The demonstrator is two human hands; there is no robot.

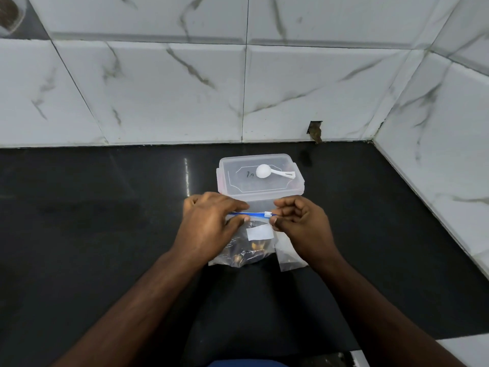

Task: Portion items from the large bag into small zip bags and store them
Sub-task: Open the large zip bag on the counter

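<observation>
Bag [248,245] lies between both hands: left hand [209,223] and right hand [299,223] pinch its blue zip.

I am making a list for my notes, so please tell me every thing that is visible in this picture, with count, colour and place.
zip bag: 1, clear with a blue zip strip and a white label, on the counter in front of the box, some brown items inside
zip slider: 1, white, near the right end of the blue strip
small bag: 1, clear, on the counter to the right of the zip bag, partly under the right hand
storage box: 1, clear plastic with lid on, behind the bags
scoop: 1, white, lying on the box lid
counter: 1, black, glossy
wall tiles: many, white marble pattern, behind and to the right
left hand: 1, grip on the left part of the zip strip
right hand: 1, pinches the bag top by the slider
</observation>
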